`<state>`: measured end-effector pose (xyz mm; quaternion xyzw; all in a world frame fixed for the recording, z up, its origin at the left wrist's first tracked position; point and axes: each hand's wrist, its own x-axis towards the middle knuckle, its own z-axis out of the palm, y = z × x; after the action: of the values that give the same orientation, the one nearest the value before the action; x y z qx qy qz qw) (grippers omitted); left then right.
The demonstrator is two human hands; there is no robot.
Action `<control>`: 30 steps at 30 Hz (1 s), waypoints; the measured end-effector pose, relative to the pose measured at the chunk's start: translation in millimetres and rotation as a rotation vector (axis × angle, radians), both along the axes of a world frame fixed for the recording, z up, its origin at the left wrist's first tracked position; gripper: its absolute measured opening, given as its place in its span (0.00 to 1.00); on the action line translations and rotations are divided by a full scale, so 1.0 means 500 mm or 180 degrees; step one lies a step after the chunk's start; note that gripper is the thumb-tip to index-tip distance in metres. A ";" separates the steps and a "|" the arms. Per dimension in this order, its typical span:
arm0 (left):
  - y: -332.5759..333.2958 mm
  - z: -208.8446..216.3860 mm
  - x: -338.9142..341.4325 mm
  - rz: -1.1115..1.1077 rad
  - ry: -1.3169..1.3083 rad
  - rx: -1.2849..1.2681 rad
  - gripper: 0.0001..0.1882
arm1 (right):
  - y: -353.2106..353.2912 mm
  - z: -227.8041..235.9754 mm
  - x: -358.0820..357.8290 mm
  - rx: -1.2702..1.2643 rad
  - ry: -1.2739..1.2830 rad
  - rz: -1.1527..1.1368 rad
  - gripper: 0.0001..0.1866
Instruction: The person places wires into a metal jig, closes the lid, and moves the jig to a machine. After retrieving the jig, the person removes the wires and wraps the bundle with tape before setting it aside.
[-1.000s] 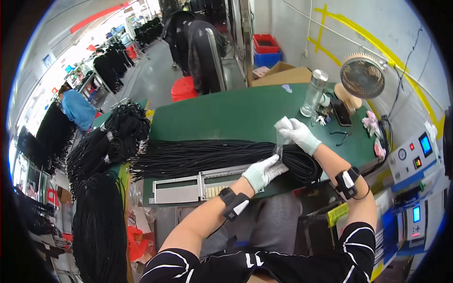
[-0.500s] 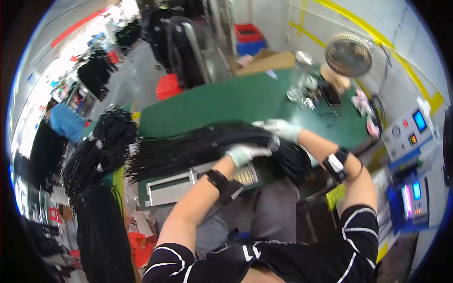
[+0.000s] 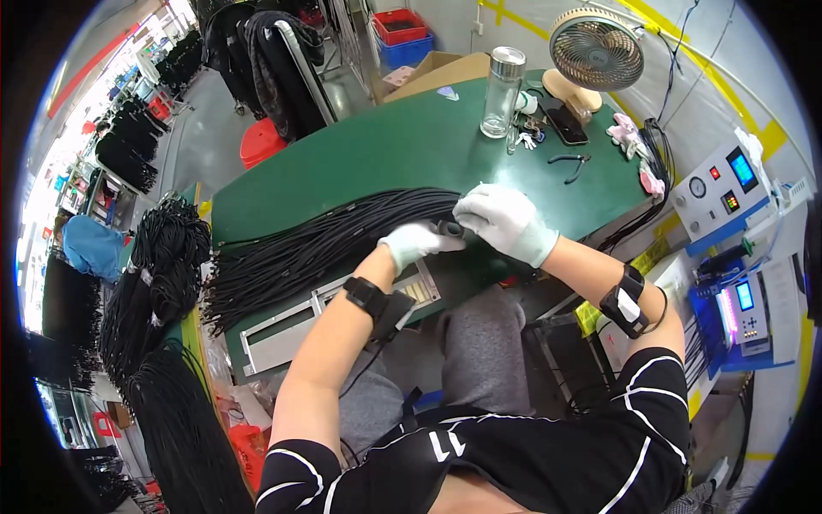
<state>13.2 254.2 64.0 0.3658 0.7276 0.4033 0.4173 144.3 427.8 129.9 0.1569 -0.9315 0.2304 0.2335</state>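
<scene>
A long bundle of thin black cables [image 3: 334, 233] lies across the green table, its loose ends fanned out at the left. Both my hands wear white gloves and meet at the bundle's right end. My left hand [image 3: 418, 243] is closed on the near side of that end, fingers pointing right. From the far right, my right hand [image 3: 501, 221] curls its fingers over the same end. Between the fingertips shows a small dark rounded piece [image 3: 450, 229]; whether it is part of the bundle I cannot tell. Just in front of the bundle lies a metal frame fixture [image 3: 282, 336].
Behind my right hand are a glass bottle [image 3: 499, 98], keys [image 3: 533, 131], a phone [image 3: 565, 124], pliers [image 3: 571, 164] and a fan [image 3: 597, 51]. More cable bundles [image 3: 175, 411] hang at the left. Control boxes [image 3: 719, 184] stand at the right; a red stool [image 3: 261, 143] is beyond the table.
My right hand has moved closer to my left and now curls over the bundle. The cables that stretched past my hands to the right no longer show there. My view has shifted.
</scene>
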 end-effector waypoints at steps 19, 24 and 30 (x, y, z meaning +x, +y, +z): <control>0.014 -0.008 -0.009 0.0237 -0.3662 0.0869 0.28 | 0.006 -0.022 0.006 0.0983 0.0234 -0.0337 0.20; 0.048 0.044 0.065 0.1620 -0.3136 0.0157 0.29 | 0.048 -0.060 0.002 0.1049 0.0329 -0.0503 0.24; 0.124 -0.146 0.034 0.1113 -0.4880 0.2408 0.25 | -0.008 0.049 0.024 0.0781 -0.0041 0.0540 0.19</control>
<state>30.3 316.0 -8.9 -0.0093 0.1091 0.8111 0.5746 156.6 423.6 154.5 0.2609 -0.9376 0.1348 0.1863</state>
